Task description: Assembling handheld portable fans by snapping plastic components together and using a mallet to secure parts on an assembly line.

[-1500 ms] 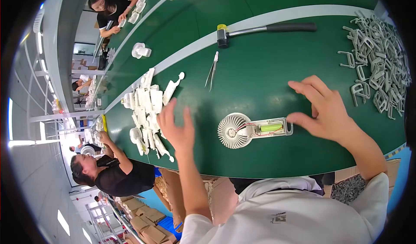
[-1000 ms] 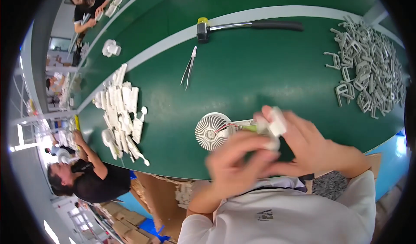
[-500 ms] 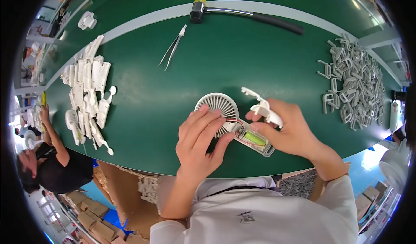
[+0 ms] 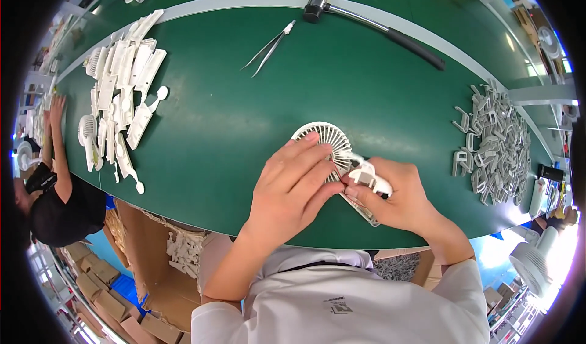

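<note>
A small white handheld fan [image 4: 323, 135] lies on the green table in front of me, its round slatted grille pointing away. My left hand [image 4: 290, 188] grips it, fingers across the grille and thumb by the start of the handle. A white plastic handle cover [image 4: 364, 174] is held by my right hand [image 4: 397, 194] between thumb and fingers, tilted just above the fan's handle. The right thumb and fingertips come close to my left thumb at the neck of the fan. Most of the handle's inside is hidden beneath my right hand and the cover.
White plastic fan parts [image 4: 125, 90] are heaped at the left, grey clips [image 4: 497, 142] at the right. Tweezers [image 4: 268, 50] and a mallet [image 4: 378, 25] lie toward the far side. Below the table edge stands a cardboard box [image 4: 162, 283]. A co-worker [image 4: 67, 206] works at the left.
My right hand has brought the cover left and down over the handle, hiding the green battery and wires seen before. My left hand stays on the fan. The whole view has shifted slightly.
</note>
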Action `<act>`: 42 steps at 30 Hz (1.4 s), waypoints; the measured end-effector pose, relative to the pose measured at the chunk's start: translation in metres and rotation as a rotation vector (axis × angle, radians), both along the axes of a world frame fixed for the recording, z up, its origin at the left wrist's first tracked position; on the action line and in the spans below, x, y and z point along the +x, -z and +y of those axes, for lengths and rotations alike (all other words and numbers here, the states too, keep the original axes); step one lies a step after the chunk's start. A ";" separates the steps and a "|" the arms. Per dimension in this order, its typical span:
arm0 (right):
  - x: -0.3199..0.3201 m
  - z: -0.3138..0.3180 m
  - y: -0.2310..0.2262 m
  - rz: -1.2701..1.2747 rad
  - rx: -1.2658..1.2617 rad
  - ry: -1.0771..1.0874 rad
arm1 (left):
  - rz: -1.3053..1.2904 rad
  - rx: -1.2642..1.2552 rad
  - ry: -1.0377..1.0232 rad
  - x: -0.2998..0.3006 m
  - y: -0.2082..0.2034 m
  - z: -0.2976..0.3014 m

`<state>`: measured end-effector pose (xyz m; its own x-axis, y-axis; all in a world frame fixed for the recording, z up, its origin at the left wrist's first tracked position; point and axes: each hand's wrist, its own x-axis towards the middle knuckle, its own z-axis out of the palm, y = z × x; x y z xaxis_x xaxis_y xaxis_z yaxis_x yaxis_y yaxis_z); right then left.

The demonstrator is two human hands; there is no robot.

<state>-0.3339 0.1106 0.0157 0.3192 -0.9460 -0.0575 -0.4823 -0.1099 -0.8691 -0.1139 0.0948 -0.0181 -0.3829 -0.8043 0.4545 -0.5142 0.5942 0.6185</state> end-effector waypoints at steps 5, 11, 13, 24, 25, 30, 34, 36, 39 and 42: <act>0.001 -0.003 0.000 -0.043 0.144 0.095 | -0.285 -0.077 0.044 0.010 -0.010 0.013; -0.005 -0.003 -0.003 -0.040 0.174 0.091 | -0.358 -0.026 0.115 0.008 -0.005 0.024; -0.015 -0.006 -0.005 -0.156 0.359 0.085 | -0.351 -0.068 0.074 0.004 -0.005 0.027; -0.036 -0.021 -0.017 -0.079 0.108 0.280 | -0.280 -0.030 0.186 0.003 -0.002 0.020; -0.020 -0.025 -0.021 0.017 0.179 0.302 | -0.266 0.004 0.203 0.007 0.001 0.018; 0.023 -0.043 -0.003 0.023 -0.066 0.088 | -0.262 0.006 0.180 0.015 -0.006 0.008; 0.013 -0.057 -0.011 0.161 -0.227 -0.059 | -0.322 0.008 0.229 0.021 -0.006 0.002; 0.005 -0.075 -0.024 0.212 -0.183 -0.113 | -0.302 0.032 0.265 0.024 -0.003 -0.003; -0.002 -0.093 -0.033 0.309 -0.400 -0.380 | -0.261 0.135 0.363 0.028 -0.006 -0.010; 0.000 -0.103 -0.038 0.380 -0.610 -0.593 | -0.286 0.165 0.413 0.027 -0.012 -0.017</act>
